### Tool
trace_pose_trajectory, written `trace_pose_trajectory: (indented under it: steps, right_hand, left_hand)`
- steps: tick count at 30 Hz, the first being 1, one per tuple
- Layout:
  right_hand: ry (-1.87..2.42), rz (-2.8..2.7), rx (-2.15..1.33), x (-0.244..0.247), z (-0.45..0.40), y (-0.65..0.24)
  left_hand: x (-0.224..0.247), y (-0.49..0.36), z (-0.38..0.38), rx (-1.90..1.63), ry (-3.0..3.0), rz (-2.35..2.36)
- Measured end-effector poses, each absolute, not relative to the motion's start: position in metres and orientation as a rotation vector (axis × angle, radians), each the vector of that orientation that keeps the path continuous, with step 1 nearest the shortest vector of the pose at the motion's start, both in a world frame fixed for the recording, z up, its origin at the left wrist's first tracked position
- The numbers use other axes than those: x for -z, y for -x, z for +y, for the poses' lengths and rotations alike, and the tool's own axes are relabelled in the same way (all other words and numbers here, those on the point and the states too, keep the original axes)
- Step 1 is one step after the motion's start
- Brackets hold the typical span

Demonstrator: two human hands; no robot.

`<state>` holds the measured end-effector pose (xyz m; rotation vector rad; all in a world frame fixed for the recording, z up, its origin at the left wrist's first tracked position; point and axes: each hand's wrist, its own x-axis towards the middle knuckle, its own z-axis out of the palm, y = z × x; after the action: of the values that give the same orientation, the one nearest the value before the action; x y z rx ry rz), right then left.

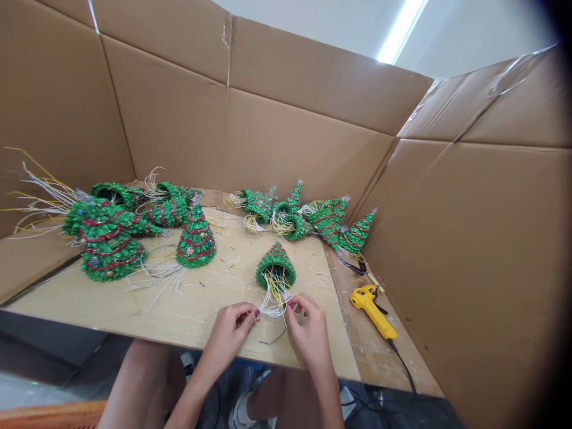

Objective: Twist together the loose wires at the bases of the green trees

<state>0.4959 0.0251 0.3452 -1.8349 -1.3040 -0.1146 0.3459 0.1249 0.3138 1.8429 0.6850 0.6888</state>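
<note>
Brown corrugated cardboard sheets (pixel 290 131) wall in three sides of my view, rising from a pale wooden board (pixel 89 304) littered with snipped wire ends. A strip of speckled brown particle board (pixel 370 357) runs along its right side, and overhead I see one long ceiling light (pixel 400 30).

I count about thirteen green tinsel cone trees wound with red garland, though overlaps in the left pile make the number uncertain. One cone tree (pixel 276 265) sits tilted near the front middle of the board, just beyond my two hands, with its open base facing me. A bundle of white and yellow wires (pixel 274 295) trails from that base toward my hands. My right hand (pixel 308 330) is closed in a pinch on those wires. My left hand (pixel 230 333) is also pinched shut just beside the bundle, but I cannot tell whether it grips a strand.

To the right lie one yellow glue gun (pixel 370 308) with a black cord (pixel 402 369) and one pair of black-handled pliers (pixel 355 266).
</note>
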Motion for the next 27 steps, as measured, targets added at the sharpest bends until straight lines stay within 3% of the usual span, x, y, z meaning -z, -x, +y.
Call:
trace_pose_trajectory:
  steps: [13, 21, 27]
  right_hand:
    - [1.762, -1.337, -0.161, -0.347, 0.029, -0.495]
    - [1.65, -1.234, -0.298, -0.342, 0.031, -0.497]
    - [1.539, -1.22, -0.377, -0.333, 0.033, -0.502]
  left_hand:
    - [-0.315, -0.346, 0.125, -0.698, -1.732, 0.654]
    - [-0.324, -0.361, 0.129, -0.541, -1.39, 0.455]
    - [-0.327, -0.367, 0.129, -0.466, -1.446, 0.365]
